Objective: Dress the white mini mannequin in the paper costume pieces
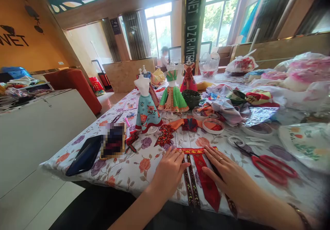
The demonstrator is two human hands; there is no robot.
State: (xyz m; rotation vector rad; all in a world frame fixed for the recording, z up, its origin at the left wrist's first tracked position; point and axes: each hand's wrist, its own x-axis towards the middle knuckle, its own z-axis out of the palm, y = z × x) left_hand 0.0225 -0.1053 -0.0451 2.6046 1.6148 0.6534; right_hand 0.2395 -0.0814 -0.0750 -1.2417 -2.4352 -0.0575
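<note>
Grip spread flat, thumbs clear: left hand (168, 168) and right hand (228, 171) hold the patterned strip (192, 151), at their 1 and 11 o'clock, against the bench (125, 170), apparently to keep it straight.

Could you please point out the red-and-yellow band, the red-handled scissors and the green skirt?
Red-and-yellow band (190, 151), head view: its exposed middle.
Red-handled scissors (258, 162), head view: front of the handles.
Green skirt (180, 101), head view: green cloth beside its pale panel.
</note>
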